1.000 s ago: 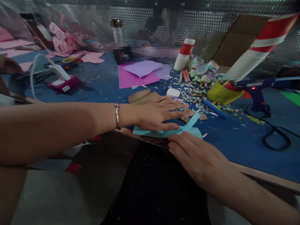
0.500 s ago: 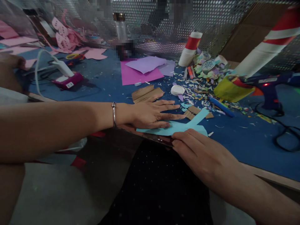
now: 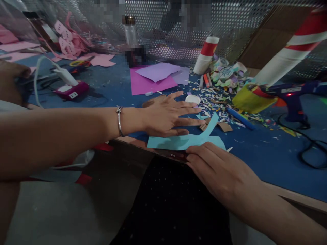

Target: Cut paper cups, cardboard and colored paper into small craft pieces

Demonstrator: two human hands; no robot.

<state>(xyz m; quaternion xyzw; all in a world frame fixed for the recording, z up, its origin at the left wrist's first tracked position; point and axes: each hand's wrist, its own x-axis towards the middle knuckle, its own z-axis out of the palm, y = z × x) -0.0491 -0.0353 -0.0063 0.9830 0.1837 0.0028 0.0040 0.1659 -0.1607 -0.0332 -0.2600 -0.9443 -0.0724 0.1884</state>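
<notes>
Blue paper [image 3: 166,143] is now curving along its strip [image 3: 211,125]; left hand [image 3: 163,115] is apparently steadying it, fingers spread, empty; right hand [image 3: 222,170] is curling its fingers, hold unclear.

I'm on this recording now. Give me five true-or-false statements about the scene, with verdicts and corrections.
1. The left hand has its fingers spread. True.
2. The right hand is at the near edge of the light blue paper. True.
3. The silver bracelet is on the right wrist. False: the silver bracelet is on the left wrist.
4. The glue gun shows a red light. True.
5. The magenta socket block lies to the right of both hands. False: the magenta socket block is on the left side of the table.
</notes>
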